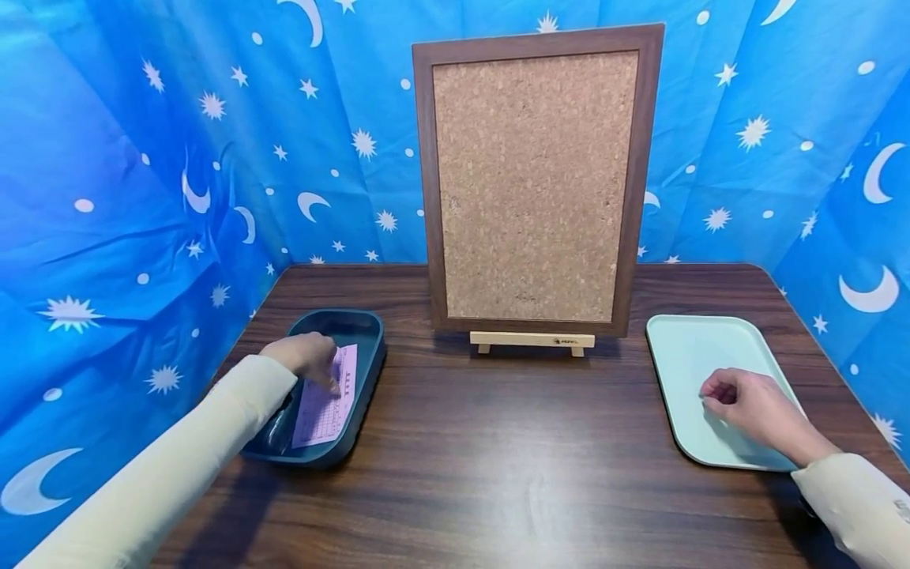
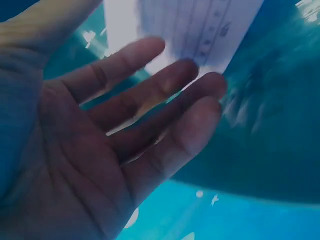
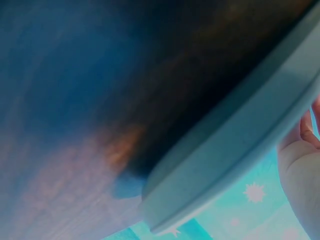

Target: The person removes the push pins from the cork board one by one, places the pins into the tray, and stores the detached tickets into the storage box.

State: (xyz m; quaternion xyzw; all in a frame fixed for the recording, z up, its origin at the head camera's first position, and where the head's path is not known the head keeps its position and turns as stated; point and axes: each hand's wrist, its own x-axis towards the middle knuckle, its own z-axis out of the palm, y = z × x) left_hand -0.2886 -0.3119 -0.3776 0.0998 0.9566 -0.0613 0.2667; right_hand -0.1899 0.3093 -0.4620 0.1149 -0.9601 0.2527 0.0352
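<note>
My left hand reaches into a dark teal tray on the left, over a pink printed paper slip lying in it. In the left wrist view, the left hand's four fingers are spread and loosely bent, with their tips overlapping the end of the slip. Over a mint-green tray on the right, my right hand has its fingers curled and thumb near the index finger. I cannot tell whether anything small is between those fingertips. The right wrist view shows mostly the mint tray's side.
A cork board in a brown frame stands upright at the back middle on a small wooden easel. Dark wood-grain table lies between the two trays. Blue cloth with moons and stars hangs around the back and sides.
</note>
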